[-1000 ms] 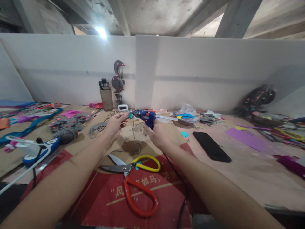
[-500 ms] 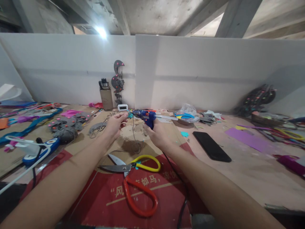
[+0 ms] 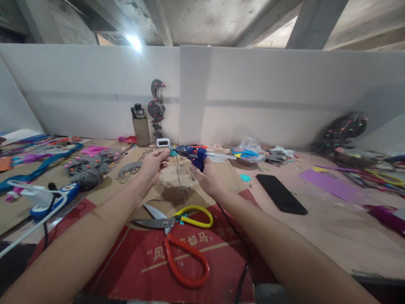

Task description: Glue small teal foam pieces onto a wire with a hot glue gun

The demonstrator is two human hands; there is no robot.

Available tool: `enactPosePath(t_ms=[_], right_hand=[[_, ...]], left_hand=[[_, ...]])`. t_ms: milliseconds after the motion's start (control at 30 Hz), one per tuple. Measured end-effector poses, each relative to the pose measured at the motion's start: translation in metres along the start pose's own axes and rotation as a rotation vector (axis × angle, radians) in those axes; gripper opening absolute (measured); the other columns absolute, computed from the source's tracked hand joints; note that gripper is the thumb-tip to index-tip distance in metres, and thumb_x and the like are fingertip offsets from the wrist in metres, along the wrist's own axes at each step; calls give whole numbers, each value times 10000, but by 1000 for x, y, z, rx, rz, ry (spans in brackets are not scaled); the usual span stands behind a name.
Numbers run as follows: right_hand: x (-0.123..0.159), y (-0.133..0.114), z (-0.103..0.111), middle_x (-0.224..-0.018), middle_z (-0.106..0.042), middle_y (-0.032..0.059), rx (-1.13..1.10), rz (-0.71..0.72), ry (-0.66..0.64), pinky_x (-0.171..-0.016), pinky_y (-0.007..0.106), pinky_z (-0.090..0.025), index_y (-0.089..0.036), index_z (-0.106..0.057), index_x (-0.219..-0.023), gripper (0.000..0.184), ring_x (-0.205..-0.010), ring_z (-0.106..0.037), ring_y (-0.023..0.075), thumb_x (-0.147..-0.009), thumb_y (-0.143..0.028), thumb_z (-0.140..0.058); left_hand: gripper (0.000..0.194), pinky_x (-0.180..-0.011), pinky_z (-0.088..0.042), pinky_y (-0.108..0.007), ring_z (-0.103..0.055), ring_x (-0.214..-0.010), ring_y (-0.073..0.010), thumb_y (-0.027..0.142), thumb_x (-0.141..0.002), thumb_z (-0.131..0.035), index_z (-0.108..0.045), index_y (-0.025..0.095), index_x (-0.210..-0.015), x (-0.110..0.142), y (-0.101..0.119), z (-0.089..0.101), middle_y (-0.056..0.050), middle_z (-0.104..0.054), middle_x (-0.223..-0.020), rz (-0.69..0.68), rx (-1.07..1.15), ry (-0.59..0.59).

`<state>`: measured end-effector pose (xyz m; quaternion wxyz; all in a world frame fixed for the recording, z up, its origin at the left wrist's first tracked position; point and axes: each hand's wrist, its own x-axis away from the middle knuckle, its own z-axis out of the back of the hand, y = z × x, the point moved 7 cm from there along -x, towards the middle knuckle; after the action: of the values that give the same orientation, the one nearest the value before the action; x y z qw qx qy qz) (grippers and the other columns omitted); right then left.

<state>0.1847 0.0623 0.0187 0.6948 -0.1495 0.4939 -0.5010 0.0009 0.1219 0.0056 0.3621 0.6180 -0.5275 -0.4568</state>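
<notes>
My right hand is wrapped round the handle of a blue hot glue gun, whose nozzle points left. A clear glue stick juts out of its back. At the nozzle, my left hand pinches a small teal piece. Grey yarn hangs down from there to the cardboard. Below both hands lie large scissors with their blades apart, one handle yellow and one red.
A black phone lies to the right, a purple sheet beyond it. At the back stand a bottle and a small white digital display. Leftward are a blue power strip and a grey yarn ball. The gun's black cord runs toward me.
At the far left, the white sheet lies lower and flatter than before. Both hands, the glue gun and the teal piece stay almost where they were.
</notes>
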Motion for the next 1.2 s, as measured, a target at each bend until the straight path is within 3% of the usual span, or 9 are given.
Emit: enactPosePath(t_ms=[467,800,1200], right_hand=[[-1,1,-1,-900,-633,69,-26,15,9,-698,331,-457,-217,-536,-1114,336,-781,-576,206,-805,-345,-502],[0,-1,1,-867,-629,68,-22,17,15,-703,329,-451,-199,-563,-1028,285,-774,-573,203,-796,-355,-505],[0,1,0,-877,-634,76,3,4,12,-702,341,-453,-189,-554,-1073,320,-751,-572,207,-808,-358,-497]], left_hand=[[312,-430,-306,-161,-468,-522,-52,348,-512,-808,-661,143,-696,-1,-1,0,15,-548,-583,1,-9,-7],[311,-433,-309,-168,-468,-523,-57,343,-506,-811,-654,146,-689,-1,0,-1,11,-557,-588,-7,-12,-4],[314,-432,-316,-165,-479,-534,-62,347,-510,-810,-665,148,-705,-3,-1,1,3,-560,-596,-2,-9,-6]])
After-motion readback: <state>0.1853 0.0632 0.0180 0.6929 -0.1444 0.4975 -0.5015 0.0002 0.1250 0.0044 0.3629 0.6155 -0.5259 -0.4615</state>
